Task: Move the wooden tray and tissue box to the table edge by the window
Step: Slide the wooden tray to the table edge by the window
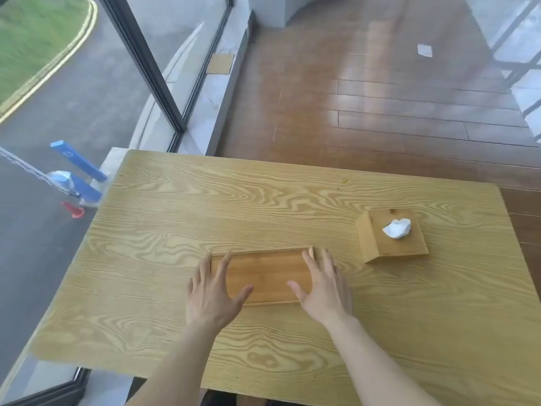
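Note:
A flat rectangular wooden tray [265, 275] lies near the middle of the light wood-grain table [175, 218]. My left hand [212, 291] rests over the tray's left end with its fingers spread. My right hand [323, 287] covers the tray's right end, fingers apart too. Neither hand is closed around the tray. A square wooden tissue box [392, 237] with a white tissue [396, 228] sticking out of its top stands to the right, apart from the tray and both hands.
A floor-to-ceiling window [87, 83] with a dark frame runs along the table's left edge, with a road and grass outside. Blue and red objects [79, 174] show through the glass. Beyond the table is wooden floor [380, 98] with a white scrap [424, 50] on it.

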A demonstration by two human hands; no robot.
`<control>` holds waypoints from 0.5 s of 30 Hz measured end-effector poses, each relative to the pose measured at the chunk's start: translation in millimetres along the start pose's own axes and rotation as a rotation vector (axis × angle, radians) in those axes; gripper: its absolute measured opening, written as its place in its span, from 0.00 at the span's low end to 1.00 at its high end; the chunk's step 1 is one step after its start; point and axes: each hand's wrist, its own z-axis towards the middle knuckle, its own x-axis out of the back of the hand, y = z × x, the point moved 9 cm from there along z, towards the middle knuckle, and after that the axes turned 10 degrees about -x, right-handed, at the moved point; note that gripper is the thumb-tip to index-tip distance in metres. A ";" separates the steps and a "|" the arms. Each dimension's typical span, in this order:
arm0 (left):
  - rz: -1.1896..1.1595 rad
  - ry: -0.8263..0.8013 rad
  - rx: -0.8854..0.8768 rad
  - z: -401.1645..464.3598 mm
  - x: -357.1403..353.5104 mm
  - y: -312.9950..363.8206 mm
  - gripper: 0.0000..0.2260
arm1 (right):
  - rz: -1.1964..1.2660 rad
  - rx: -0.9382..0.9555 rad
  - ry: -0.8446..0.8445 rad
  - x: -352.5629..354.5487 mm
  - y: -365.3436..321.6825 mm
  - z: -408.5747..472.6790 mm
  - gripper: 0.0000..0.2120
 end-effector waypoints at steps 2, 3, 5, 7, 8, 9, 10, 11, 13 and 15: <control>-0.038 -0.038 0.043 1.9 -8.0 -13.8 0.41 | -0.007 -0.048 -0.041 -12.9 0.0 3.2 0.37; -0.044 -0.061 0.063 2.1 -12.9 -21.2 0.41 | -0.009 -0.072 -0.059 -20.1 1.0 3.8 0.37; -0.083 -0.100 0.113 2.6 -22.6 -36.4 0.42 | 0.007 -0.122 -0.090 -34.2 3.7 5.5 0.37; -0.122 -0.114 0.157 3.3 -27.7 -48.2 0.43 | 0.025 -0.166 -0.096 -45.3 3.1 6.3 0.37; -0.148 -0.116 0.173 4.4 -28.6 -52.8 0.43 | 0.045 -0.189 -0.101 -48.5 1.9 6.7 0.37; -0.162 -0.121 0.179 5.6 -30.4 -55.0 0.42 | 0.053 -0.218 -0.095 -51.0 1.5 7.4 0.37; -0.172 -0.130 0.176 7.0 -31.9 -55.7 0.42 | 0.053 -0.243 -0.086 -52.3 -0.1 8.4 0.37; -0.191 -0.137 0.175 8.1 -33.9 -56.7 0.42 | 0.053 -0.272 -0.078 -53.2 -1.2 9.8 0.37; -0.229 -0.131 0.170 10.1 -36.7 -58.8 0.41 | 0.072 -0.326 -0.069 -55.2 -4.0 11.1 0.37; -0.242 -0.109 0.166 12.8 -35.6 -64.8 0.39 | 0.108 -0.367 -0.067 -56.8 -8.2 11.3 0.36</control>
